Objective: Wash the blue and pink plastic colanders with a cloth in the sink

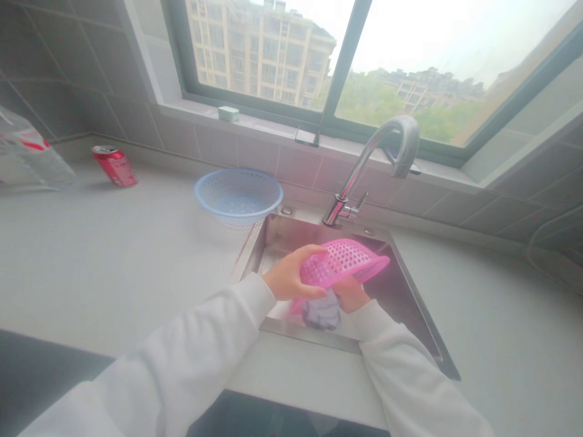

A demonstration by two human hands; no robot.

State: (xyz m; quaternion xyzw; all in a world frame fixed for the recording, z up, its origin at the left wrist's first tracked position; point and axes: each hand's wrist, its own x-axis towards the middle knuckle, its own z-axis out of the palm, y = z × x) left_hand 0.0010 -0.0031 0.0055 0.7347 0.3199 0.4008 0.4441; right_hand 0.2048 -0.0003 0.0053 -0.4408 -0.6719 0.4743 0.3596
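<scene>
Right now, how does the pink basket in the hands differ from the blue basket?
The pink basket is tilted in the air over the sink, gripped by the left hand with the right hand beneath; the blue basket rests on the counter. The pink basket is bright, the blue basket pale. Both have many small holes.

A round, pale blue perforated plastic basket (238, 194) sits on the light grey countertop at the back left corner of a stainless steel sink (291, 229). A chrome gooseneck faucet (359, 162) rises behind the sink. Farther left, a red aluminium drink can (115, 166) lies on its side near a clear plastic bottle pack (31, 155). On the windowsill above the grey tiled wall (214, 145) rest a small pale green box (228, 113) and a dark flat rectangular object (306, 137). Through the dark-framed window (346, 60), a tan apartment block (262, 48) and green trees (373, 103) show.
</scene>
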